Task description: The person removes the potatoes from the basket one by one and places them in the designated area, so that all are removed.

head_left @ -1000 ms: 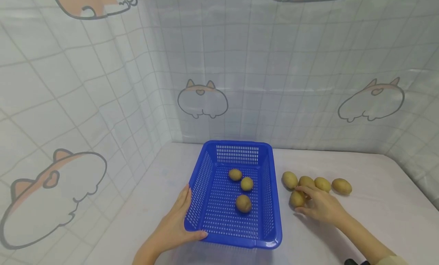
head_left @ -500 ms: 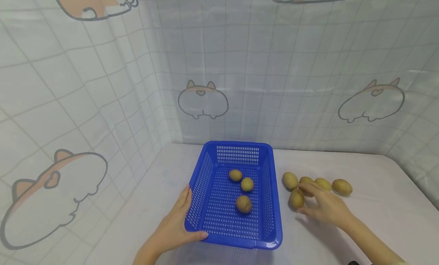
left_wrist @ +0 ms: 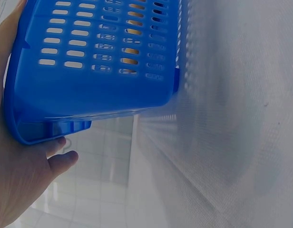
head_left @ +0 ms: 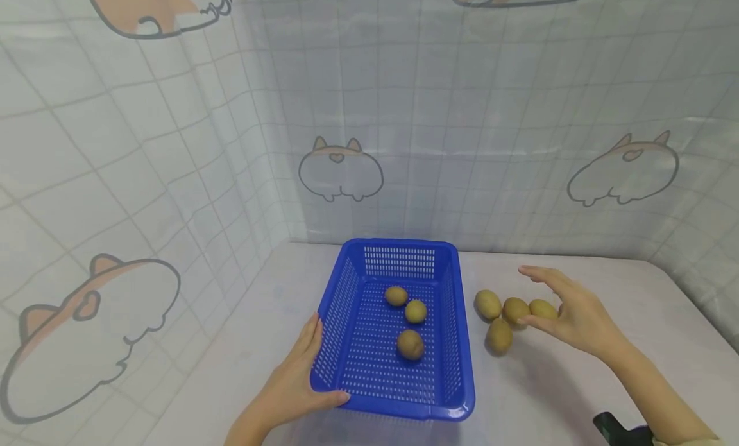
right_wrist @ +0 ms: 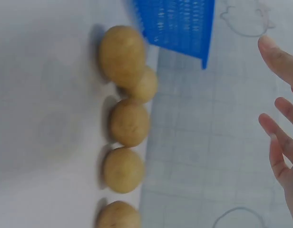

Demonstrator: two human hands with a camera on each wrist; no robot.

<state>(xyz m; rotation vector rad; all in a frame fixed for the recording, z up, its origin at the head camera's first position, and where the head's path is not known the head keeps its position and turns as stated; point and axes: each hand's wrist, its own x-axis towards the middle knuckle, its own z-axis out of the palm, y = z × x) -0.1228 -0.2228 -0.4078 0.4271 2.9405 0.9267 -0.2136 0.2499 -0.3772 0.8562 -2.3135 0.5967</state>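
My left hand (head_left: 294,375) rests on the near left corner of a blue plastic basket (head_left: 392,408), fingers straight along its side and thumb on the near rim. In the left wrist view, fingertips (left_wrist: 64,161) reach past the rim. Inside the basket lie 3 potatoes, the nearest a browner potato (head_left: 410,344). My right hand (head_left: 583,314) hovers in the air, thumb and fingers spread, holding nothing. Left of it and partly behind it several potatoes sit close together on the table, among them a potato (head_left: 499,337) nearest me. The right wrist view shows another potato (right_wrist: 119,216) at its bottom edge.
The white-covered table (head_left: 664,369) meets a hanging sheet (head_left: 433,176) with grid lines and cartoon animals at the back and sides. A dark object (head_left: 620,430) shows beside my right forearm at the bottom edge.
My right hand has let go of the nearest potato, which now stands more upright beside the others, and has risen and moved right with fingers spreading. The left hand and basket stay put.
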